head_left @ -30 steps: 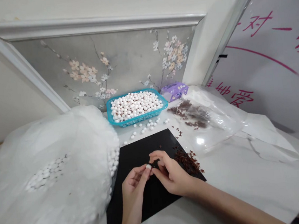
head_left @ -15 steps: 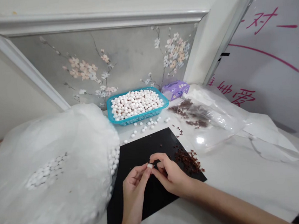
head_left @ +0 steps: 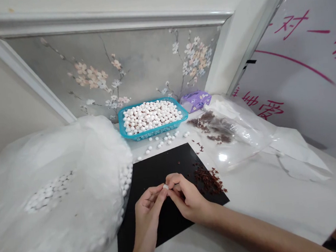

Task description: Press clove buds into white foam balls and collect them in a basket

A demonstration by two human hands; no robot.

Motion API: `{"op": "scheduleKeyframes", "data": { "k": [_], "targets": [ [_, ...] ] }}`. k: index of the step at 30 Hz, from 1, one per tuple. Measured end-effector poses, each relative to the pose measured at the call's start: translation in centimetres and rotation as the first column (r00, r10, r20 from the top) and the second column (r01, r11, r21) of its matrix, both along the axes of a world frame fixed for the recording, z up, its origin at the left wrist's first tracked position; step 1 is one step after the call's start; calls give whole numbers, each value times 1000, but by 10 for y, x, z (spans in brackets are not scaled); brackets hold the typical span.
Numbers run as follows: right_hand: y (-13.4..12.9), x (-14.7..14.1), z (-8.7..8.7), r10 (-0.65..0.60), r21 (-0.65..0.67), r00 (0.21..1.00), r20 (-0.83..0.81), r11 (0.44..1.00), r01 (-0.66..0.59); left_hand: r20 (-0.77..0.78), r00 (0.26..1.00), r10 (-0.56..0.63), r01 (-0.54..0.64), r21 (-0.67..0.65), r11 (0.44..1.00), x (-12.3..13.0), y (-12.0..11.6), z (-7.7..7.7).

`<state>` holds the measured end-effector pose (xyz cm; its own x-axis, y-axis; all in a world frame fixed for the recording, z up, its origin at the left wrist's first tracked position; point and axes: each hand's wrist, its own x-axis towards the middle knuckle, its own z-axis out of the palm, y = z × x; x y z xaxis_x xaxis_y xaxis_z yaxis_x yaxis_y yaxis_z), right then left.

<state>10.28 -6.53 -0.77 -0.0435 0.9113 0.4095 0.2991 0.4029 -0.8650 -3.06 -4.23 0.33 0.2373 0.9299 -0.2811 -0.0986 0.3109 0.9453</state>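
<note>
A small white ball [head_left: 165, 187] sits pinched between the thumb and fingertips of my left hand [head_left: 148, 207], above a black mat [head_left: 159, 162]. My right hand [head_left: 188, 197] meets it from the right, its thumb and curled index finger closed against the ball. Whatever the right fingertips hold is hidden by the fingers. Just right of that hand, a pile of small reddish-brown star-shaped pieces [head_left: 211, 181] lies on the mat's edge.
Behind the mat stands a blue basket [head_left: 153, 133] full of white balls, with several loose balls [head_left: 168, 138] before it. A large translucent bag [head_left: 69, 151] of balls fills the left. At right lie a clear bag [head_left: 241, 142] of brown pieces and a purple packet [head_left: 195, 100].
The view has shifted slightly. Both hands stay together at the ball, and the right index finger has curled in a little closer over it.
</note>
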Motion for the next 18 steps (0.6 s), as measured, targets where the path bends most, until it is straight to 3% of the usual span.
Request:
{"op": "scheduleKeyframes", "data": {
  "k": [4, 8, 12, 18],
  "targets": [
    [7, 13, 13, -1, -25, 987, 159, 1000, 5, -70, 997, 10, -5, 68, 998, -1, 4, 1],
    [16, 33, 22, -71, -95, 937, 342, 989, 110, -274, 954, 118, -52, 235, 971, -5, 10, 2],
    [22, 41, 15, -65, -150, 841, 537, 974, 171, -398, 902, 166, -36, 315, 948, -7, 11, 0],
    [21, 36, 11, 7, -125, 771, 636, 988, 95, -474, 869, 144, 50, 373, 927, -7, 10, -2]
  ]
}}
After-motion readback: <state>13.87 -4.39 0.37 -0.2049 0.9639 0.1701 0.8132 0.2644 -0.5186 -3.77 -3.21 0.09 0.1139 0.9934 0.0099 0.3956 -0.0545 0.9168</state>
